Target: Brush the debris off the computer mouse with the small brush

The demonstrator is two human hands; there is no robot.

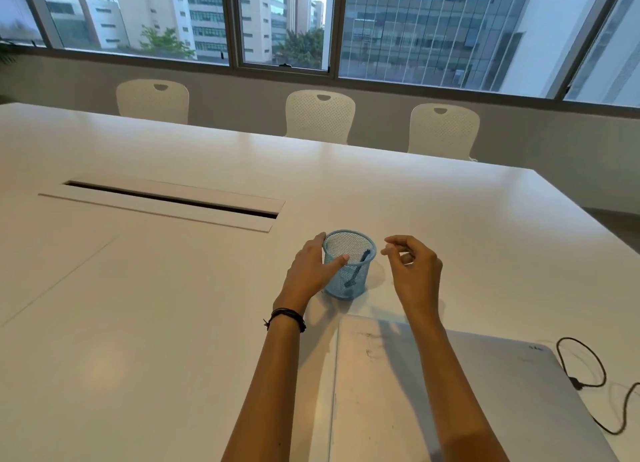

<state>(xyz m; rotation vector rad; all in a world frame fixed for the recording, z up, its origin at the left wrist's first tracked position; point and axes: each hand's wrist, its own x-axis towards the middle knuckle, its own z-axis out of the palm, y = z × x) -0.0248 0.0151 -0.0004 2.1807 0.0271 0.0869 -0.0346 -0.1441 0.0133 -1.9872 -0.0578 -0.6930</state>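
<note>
White worktop [173, 288] fills most of the view, with a long dark cable slot [169, 200] set into it on the left. Further right, the left hand [311, 271], a dark cord bracelet [287, 318] on its wrist, wraps around the side of a light blue mesh pen cup [348, 266], thumb on the near wall and fingers on the far rim; the grip is closed on the cup. Inside the upright cup a small brush [360, 267] with a dark blue handle leans against the right wall. Just beside the cup, the right hand [415, 271] hovers with fingers loosely curled and thumb near the forefinger, holding nothing. Below it lies a closed silver laptop [467, 392], and a black cable [588, 368] loops at the far right. No computer mouse is visible.
</note>
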